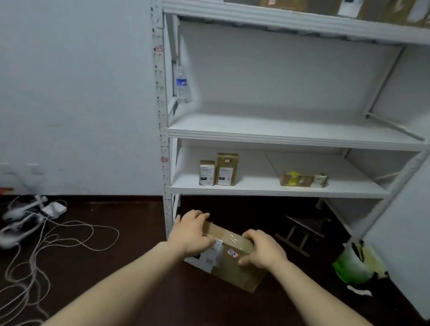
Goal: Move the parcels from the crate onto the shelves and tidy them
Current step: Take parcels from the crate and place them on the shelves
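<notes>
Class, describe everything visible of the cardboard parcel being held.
The cardboard parcel is a brown rectangular box, closed with clear tape, bearing a white shipping label and a small red-marked sticker. It sits tilted, low before the white shelving; the left hand grips its left end, the right hand its right end.

Taped brown parcel (239, 273) tilted, low before white shelves (283, 138).

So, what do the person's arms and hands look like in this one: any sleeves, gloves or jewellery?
The left hand and right hand are bare: no gloves, rings, watch or bracelet show. The left arm and right arm are uncovered to the picture's edge, with no sleeve in view.
</notes>
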The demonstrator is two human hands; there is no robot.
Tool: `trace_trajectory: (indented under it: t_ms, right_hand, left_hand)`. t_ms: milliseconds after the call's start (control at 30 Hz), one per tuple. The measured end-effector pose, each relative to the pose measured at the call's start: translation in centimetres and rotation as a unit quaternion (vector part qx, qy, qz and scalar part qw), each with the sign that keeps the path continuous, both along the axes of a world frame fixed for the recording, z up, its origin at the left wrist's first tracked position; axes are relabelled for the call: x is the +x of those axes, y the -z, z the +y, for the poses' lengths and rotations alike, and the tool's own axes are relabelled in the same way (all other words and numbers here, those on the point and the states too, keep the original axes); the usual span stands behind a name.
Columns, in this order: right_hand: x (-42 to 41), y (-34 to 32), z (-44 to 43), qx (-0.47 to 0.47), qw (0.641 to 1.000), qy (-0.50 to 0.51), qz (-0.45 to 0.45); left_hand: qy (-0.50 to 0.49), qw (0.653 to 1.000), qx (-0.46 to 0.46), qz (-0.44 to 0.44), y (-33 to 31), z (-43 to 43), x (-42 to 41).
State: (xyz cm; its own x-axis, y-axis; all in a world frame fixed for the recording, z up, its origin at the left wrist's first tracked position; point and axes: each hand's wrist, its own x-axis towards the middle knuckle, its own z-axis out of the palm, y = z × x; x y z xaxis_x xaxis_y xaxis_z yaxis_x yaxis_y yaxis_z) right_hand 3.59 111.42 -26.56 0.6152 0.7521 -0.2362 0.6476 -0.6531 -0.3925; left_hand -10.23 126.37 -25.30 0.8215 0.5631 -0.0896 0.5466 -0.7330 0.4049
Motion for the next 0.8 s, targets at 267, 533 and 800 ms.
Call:
trace_trajectory:
  t_ms: [267,533,800]
  right_hand:
    - [2.3,0.9,14.3,-0.017,0.988,-0.120,-0.097]
    - [14.1,3.6,24.9,0.008,0.992,-0.122,0.010]
    - [27.3,6.2,37.2,-0.034,0.974,-0.186,-0.127]
  left_hand:
    - [0.137,0.981,0.081,0.107,1.6,10.7,4.7]
    - [0.055,0.987,0.038,0.147,5.1,21.0,13.9]
    - [-0.033,0.977,0.021,0.210,8.5,30.7,21.8]
